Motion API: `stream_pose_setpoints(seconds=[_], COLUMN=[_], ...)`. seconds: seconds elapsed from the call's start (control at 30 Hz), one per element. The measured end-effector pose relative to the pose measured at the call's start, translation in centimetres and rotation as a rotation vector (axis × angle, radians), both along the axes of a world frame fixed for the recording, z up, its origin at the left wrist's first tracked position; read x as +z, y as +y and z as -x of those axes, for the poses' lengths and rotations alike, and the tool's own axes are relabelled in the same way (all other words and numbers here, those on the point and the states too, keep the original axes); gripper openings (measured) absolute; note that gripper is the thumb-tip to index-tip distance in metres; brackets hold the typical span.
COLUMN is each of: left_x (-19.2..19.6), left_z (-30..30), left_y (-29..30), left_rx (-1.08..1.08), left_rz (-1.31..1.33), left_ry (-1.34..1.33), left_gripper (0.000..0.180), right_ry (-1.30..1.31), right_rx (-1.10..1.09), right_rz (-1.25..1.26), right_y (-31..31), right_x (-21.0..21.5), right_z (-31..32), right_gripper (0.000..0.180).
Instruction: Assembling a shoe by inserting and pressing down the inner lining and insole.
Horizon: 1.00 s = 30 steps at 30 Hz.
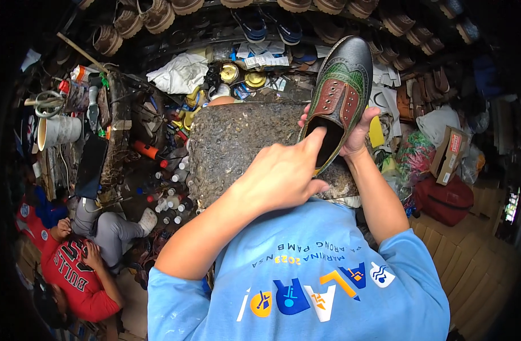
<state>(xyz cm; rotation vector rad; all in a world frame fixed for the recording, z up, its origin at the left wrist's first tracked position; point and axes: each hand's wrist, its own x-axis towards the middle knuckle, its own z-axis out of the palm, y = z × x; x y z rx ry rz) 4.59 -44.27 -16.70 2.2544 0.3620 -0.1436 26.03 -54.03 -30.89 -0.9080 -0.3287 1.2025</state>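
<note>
A wingtip lace-up shoe (347,71) points away from me, with a black toe, green textured bands and brown eyelet panels; no laces are in it. My right hand (360,129) is closed around it from below, thumb on the right side and fingertips showing at the left edge. At the shoe's opening is my left hand (283,173), its index finger stretched out and reaching inside. The left thumb stands apart near the heel, and the other fingers are curled and partly hidden. Beneath the shoe lies a dark, rough work block (232,139).
Rows of shoes (158,16) line the far shelf. Open yellow tins (229,73) and crumpled white paper (181,73) lie beyond the block. Small bottles (170,202) crowd its left side. A seated person in red (81,278) is at lower left; a red bag (444,199) lies right.
</note>
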Motion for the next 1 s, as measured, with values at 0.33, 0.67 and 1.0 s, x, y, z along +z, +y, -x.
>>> stream_pose_setpoints(seconds=[0.33,0.67,1.0], left_x=[-1.7,-1.0,-1.2], left_z=[-1.8,-1.2,-0.8], left_y=[0.3,0.1,-0.5], left_rx=[-0.072,-0.152,-0.315], left_rz=[-0.169,-0.174,-0.129], left_ry=[-0.112,0.032,0.121], left_gripper=[0.082,0.07,0.052], right_ry=[0.004,-0.021,0.065], right_rx=[0.039,0.07,0.088], right_rz=[0.031,0.001,-0.03], right_y=[0.4,1.5,1.7], right_x=[-0.3,0.4,0.4], right_z=[0.1,0.7,0.5], right_gripper=[0.142,0.139,0.139])
